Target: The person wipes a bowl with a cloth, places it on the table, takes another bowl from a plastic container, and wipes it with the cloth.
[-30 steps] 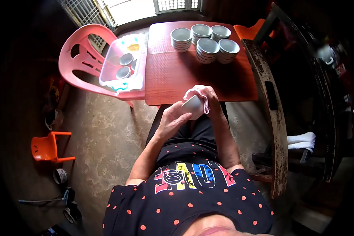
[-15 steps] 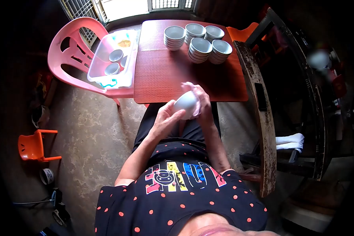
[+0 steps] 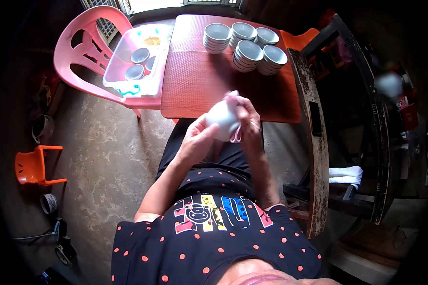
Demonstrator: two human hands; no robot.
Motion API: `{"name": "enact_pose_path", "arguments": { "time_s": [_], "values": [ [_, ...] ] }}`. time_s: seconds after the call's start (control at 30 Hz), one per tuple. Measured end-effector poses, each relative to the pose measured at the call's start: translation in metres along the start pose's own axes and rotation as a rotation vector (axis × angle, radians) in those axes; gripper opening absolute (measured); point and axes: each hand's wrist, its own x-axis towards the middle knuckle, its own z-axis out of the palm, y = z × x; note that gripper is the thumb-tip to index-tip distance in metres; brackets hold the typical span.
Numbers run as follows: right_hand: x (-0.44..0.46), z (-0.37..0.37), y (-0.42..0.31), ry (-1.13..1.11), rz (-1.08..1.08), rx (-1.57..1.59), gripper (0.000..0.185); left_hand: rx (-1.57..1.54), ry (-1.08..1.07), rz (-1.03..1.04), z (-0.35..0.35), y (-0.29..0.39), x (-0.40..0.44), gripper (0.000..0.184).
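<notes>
Over my lap, at the near edge of the red-brown table [image 3: 190, 95], my left hand [image 3: 198, 137] grips a small white bowl [image 3: 219, 122] by its side. The bowl is tilted, its outer wall facing me. My right hand [image 3: 247, 116] is closed on a pale pink cloth [image 3: 236, 135] and presses it against the bowl's right side. Part of the cloth sticks up above the fingers. Farther back on the table stand several stacks of matching bowls [image 3: 248, 51].
A pink plastic chair [image 3: 76, 78] at the left bears a clear plastic tub [image 3: 110, 71] with a few bowls [image 3: 140, 55] inside. At the right is a worn wooden bench [image 3: 318, 180] with a dark phone-like object [image 3: 315, 118]. A small orange chair [image 3: 31, 166] stands on the floor.
The bowl has turned a little in my hands, and the cloth has shifted along its right side. The whole view has moved slightly. The stacks and tub stay as they were.
</notes>
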Motion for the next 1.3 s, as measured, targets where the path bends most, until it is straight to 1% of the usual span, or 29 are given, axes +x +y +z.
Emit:
{"name": "enact_pose_path", "arguments": {
  "time_s": [0.07,0.1,0.13,0.2,0.23,0.27,0.33,0.43,0.47,0.5,0.53,0.6,0.63,0.67,0.73,0.77,0.8,0.87,0.9,0.93,0.97,1.0,1.03,1.1,1.13,1.17,1.2,1.27,1.3],
  "values": [
    [0.010,-0.003,-0.043,-0.473,-0.204,-0.862,0.028,0.368,-0.088,0.007,-0.004,0.000,-0.002,0.029],
    [0.011,0.000,-0.040,-0.492,-0.328,-1.087,0.026,0.491,-0.146,-0.066,-0.005,0.005,-0.006,0.026],
    [0.015,-0.004,-0.031,-0.495,-0.381,-1.056,0.026,0.452,-0.087,-0.083,-0.001,0.008,-0.009,0.026],
    [0.007,-0.004,-0.017,-0.230,-0.025,-0.335,0.026,0.234,-0.034,-0.021,0.005,0.014,-0.009,0.025],
    [0.006,-0.013,-0.001,-0.165,0.014,0.125,0.024,0.183,-0.044,-0.010,0.005,0.015,-0.009,0.025],
    [0.000,-0.025,0.055,0.117,-0.498,-0.326,0.027,0.123,0.004,0.025,0.010,0.011,-0.010,0.024],
    [-0.005,-0.025,0.048,-0.028,0.021,0.654,0.033,0.223,-0.033,-0.032,-0.001,0.007,-0.009,0.024],
    [0.001,-0.020,-0.003,-0.103,-0.047,0.060,0.028,0.437,-0.165,-0.125,-0.005,0.025,-0.005,0.028],
    [0.003,-0.019,-0.021,-0.193,0.028,-0.081,0.027,0.521,-0.215,-0.161,-0.005,0.029,-0.006,0.030],
    [-0.004,-0.006,-0.053,-0.237,0.186,-0.550,0.023,0.649,-0.258,-0.210,-0.004,0.030,-0.008,0.042],
    [0.001,-0.004,-0.052,-0.432,-0.212,-0.910,0.023,0.827,-0.273,0.004,0.001,0.027,-0.011,0.039],
    [-0.001,-0.015,-0.021,-0.289,-0.039,-0.360,0.025,0.574,-0.152,-0.078,0.015,0.032,-0.017,0.038],
    [0.007,-0.020,-0.006,-0.191,-0.054,0.003,0.032,0.524,-0.162,-0.119,0.000,0.021,-0.006,0.037],
    [0.007,-0.036,0.028,-0.149,0.014,0.390,0.037,0.313,-0.133,-0.069,-0.001,0.014,-0.004,0.035],
    [0.000,-0.021,0.053,-0.023,-0.097,0.795,0.038,0.189,-0.065,-0.060,0.009,0.011,-0.004,0.034],
    [-0.003,-0.020,0.049,0.123,-0.135,0.504,0.036,0.282,-0.077,-0.120,-0.002,0.004,0.000,0.032],
    [-0.006,-0.025,0.036,0.225,0.000,0.286,0.034,0.350,-0.099,-0.138,-0.005,0.003,-0.001,0.031],
    [0.003,-0.029,-0.002,-0.120,-0.028,-0.035,0.032,0.480,-0.147,-0.174,-0.001,0.004,-0.001,0.028],
    [0.003,-0.032,-0.010,-0.202,0.083,-0.339,0.027,0.625,-0.201,-0.159,0.004,0.007,-0.002,0.025],
    [0.004,-0.026,-0.014,-0.312,-0.093,-0.692,0.023,0.820,-0.208,-0.041,0.008,0.005,-0.003,0.026],
    [0.005,-0.020,-0.017,-0.367,-0.310,-1.030,0.020,0.811,-0.198,-0.012,0.001,-0.001,-0.003,0.026],
    [0.004,-0.014,-0.013,-0.311,-0.259,-1.006,0.018,0.800,-0.187,0.020,-0.008,-0.007,-0.002,0.027],
    [0.002,-0.014,-0.017,-0.220,0.003,-0.741,0.020,0.645,-0.178,-0.071,-0.006,0.000,0.000,0.028],
    [0.003,-0.017,0.000,-0.069,0.032,-0.227,0.026,0.474,-0.161,-0.203,-0.016,0.003,0.003,0.035],
    [0.005,-0.019,0.009,-0.007,0.001,0.028,0.030,0.377,-0.111,-0.105,-0.011,-0.001,0.005,0.039],
    [0.003,-0.025,0.008,-0.009,0.104,0.177,0.034,0.141,-0.041,-0.147,-0.006,-0.003,0.005,0.040],
    [0.005,-0.019,0.017,0.164,0.048,0.170,0.041,-0.094,0.027,-0.195,0.000,0.001,0.004,0.041],
    [0.000,-0.023,0.008,0.205,0.017,-0.140,0.042,-0.165,0.080,-0.260,-0.007,-0.002,0.005,0.042],
    [0.003,-0.026,-0.002,-0.032,-0.003,-0.074,0.045,-0.180,0.075,-0.273,-0.008,-0.002,0.005,0.043]
  ]
}}
